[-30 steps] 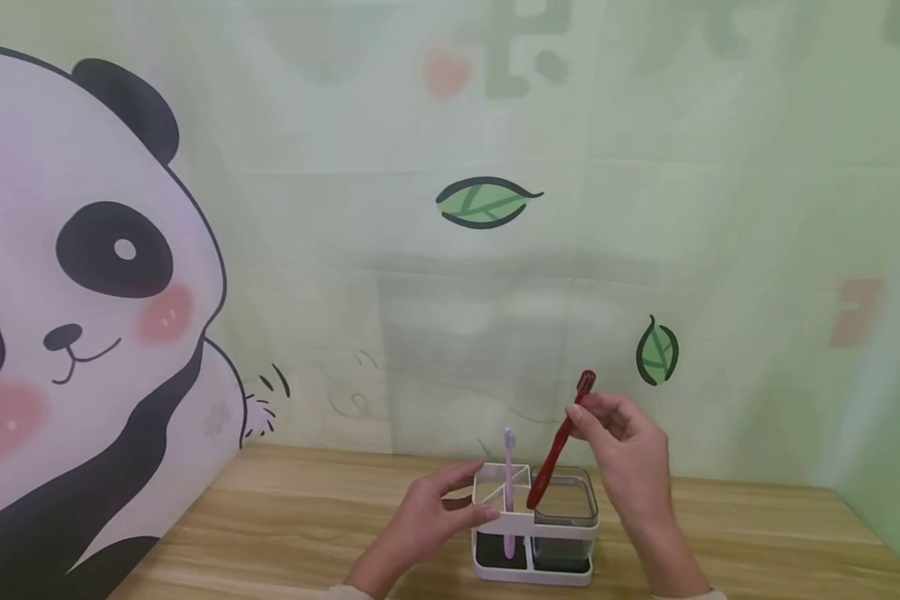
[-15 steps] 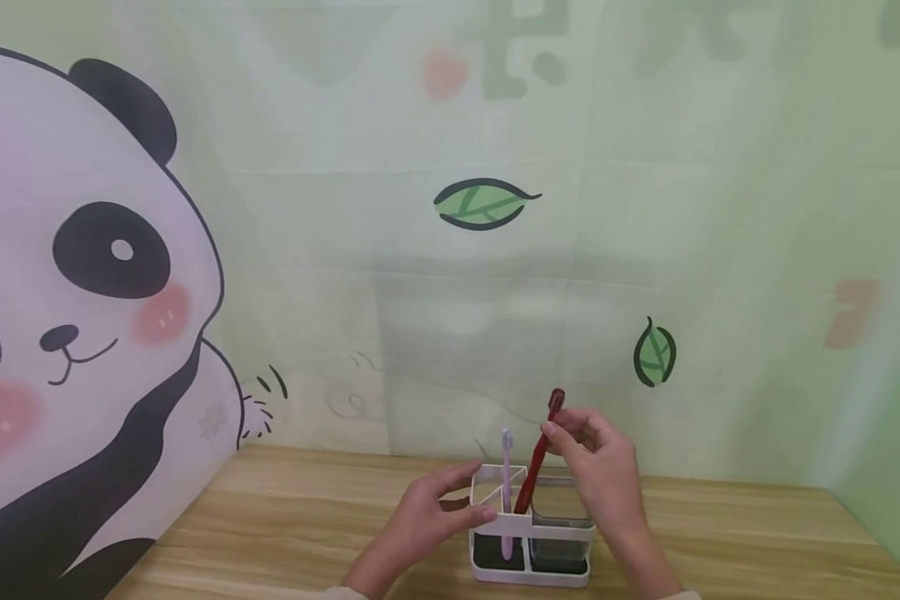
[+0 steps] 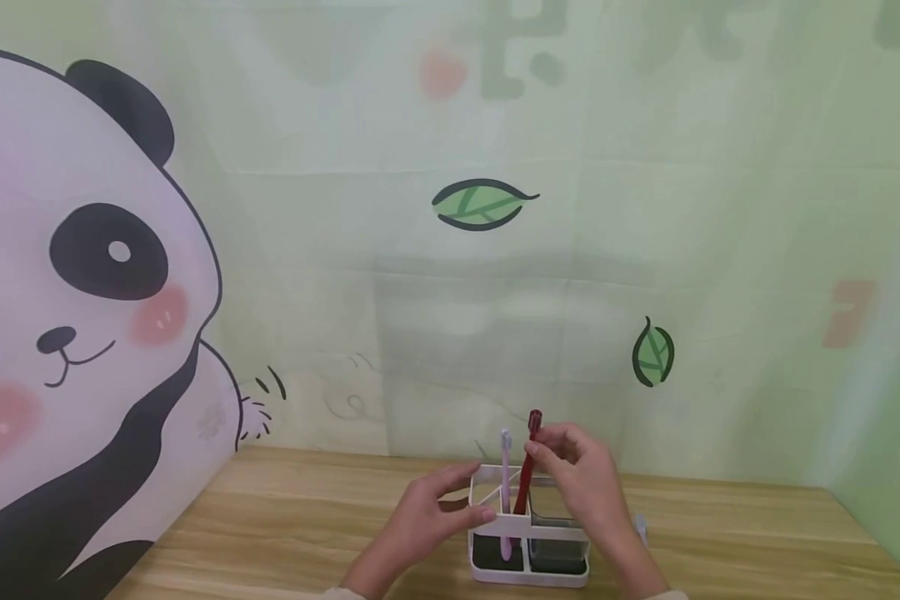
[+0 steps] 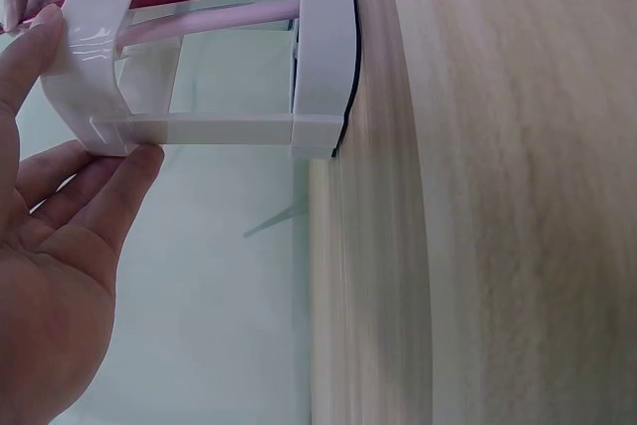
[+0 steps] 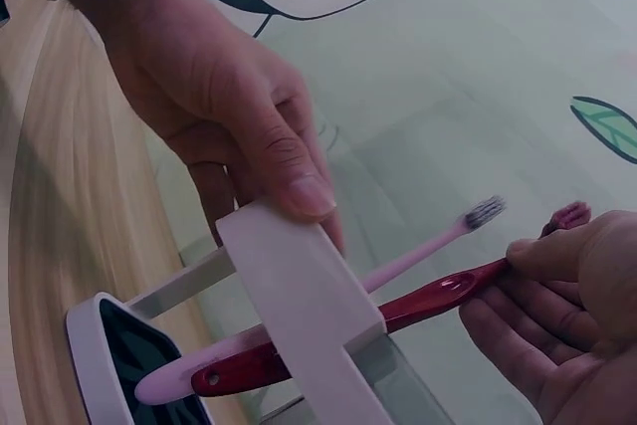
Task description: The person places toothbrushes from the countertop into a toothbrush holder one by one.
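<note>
Pink toothbrush (image 3: 506, 479) stands in the left half of the white holder (image 3: 510, 525) in the head view; left wrist view shows left grip (image 4: 60, 276) clasping the holder; right wrist view shows right grip (image 5: 607, 286) pinching red toothbrush (image 5: 428, 304), partly in, seemingly not yet seated.

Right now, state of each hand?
Left hand: closed, gripping the rim of the white toothbrush holder.
Right hand: closed, pinching the red toothbrush near its head.
</note>
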Tool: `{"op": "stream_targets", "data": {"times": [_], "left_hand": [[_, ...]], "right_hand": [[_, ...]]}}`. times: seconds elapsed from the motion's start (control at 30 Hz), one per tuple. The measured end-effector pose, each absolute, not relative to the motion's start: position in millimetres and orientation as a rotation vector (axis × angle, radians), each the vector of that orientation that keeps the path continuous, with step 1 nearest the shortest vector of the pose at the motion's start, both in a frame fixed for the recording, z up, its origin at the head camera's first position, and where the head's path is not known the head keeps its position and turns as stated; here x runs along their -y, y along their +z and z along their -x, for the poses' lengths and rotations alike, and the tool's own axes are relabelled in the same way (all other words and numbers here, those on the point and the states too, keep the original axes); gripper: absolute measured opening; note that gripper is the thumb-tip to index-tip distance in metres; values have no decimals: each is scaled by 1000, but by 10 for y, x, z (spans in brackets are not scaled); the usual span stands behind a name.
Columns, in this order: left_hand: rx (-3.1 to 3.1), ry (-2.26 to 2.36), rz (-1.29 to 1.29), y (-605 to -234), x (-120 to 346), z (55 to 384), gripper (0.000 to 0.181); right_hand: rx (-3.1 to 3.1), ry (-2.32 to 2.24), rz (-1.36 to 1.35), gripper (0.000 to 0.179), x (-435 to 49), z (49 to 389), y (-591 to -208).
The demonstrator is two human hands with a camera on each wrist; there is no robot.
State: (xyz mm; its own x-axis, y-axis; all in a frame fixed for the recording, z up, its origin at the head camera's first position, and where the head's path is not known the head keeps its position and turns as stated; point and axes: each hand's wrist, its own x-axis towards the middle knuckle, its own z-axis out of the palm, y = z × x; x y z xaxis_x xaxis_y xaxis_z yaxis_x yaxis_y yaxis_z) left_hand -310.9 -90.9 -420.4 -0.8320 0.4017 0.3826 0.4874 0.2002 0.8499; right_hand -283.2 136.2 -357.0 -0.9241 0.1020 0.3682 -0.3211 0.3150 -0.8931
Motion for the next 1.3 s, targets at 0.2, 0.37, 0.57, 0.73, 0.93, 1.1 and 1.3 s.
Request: {"op": "stream_targets", "data": {"times": [0.2,0.37,0.57,0.73,0.93,1.1,1.3], "left_hand": [[2371,-1739,880,-4203,913,3104,62],[2367,-1747,882,-4202,908,3096,62],[2364,-1750,885,-4204,907,3093,62],[2375,-1749,875,-4201,908,3095,61],[2375,-1740,879,-4197,913,3097,61],[2375,-1752,882,-4191,911,3093,61],[2379,-1745,875,-4192,912,3092,61]], "right_hand": [[2267,1630,-228,14,-1355,2849,-3641],[2263,1683,-239,9,-1341,2875,-3689],[2279,1666,-243,7,-1339,2882,-3708],[2273,1679,-253,7,-1335,2881,-3711],[2291,1625,-262,8,-1329,2884,-3711],[2328,1566,-257,8,-1326,2875,-3710],[2321,1562,-266,9,-1328,2879,-3717]]}}
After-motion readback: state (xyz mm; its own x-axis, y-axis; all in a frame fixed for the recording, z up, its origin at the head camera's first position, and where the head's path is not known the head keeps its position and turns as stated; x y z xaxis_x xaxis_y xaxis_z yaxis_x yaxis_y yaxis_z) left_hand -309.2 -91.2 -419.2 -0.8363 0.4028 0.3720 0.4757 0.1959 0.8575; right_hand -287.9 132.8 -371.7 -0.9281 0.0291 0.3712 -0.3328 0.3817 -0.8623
